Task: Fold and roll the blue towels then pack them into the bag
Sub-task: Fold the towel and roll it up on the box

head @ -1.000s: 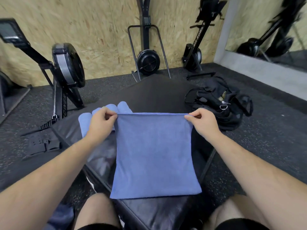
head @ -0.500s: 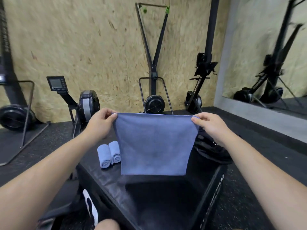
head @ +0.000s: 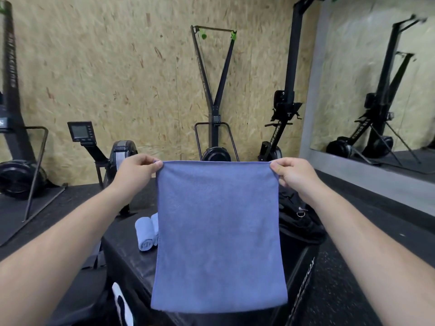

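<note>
Left hand (head: pixel 136 168): fingers (head: pixel 150 161) curled, thumb and forefinger pinching the upper left corner of the blue towel (head: pixel 219 231). Right hand (head: pixel 292 171): fingers (head: pixel 282 164) curled the same way, pinching the upper right corner. Both forearms extend from the lower corners of the frame.

The blue towel hangs flat in the centre of the frame. Its top edge is pulled taut between the 2 hands and its lower edge is in the lower centre. It hangs in front of the black worktop (head: pixel 131 262); whether the lower edge touches the worktop cannot be told.

2 rolled towels (head: pixel 146 234) lie side by side on the worktop, left of centre. The right one is partly hidden behind the hanging towel.

The black bag (head: pixel 299 222) sits at centre right, partly covered by the towel's right edge. Whether it rests on the worktop or the floor cannot be told.

Behind is a chipboard wall (head: pixel 117 67) with exercise machines (head: pixel 214 137) standing along it. A mirror (head: pixel 376 78) is at upper right.
</note>
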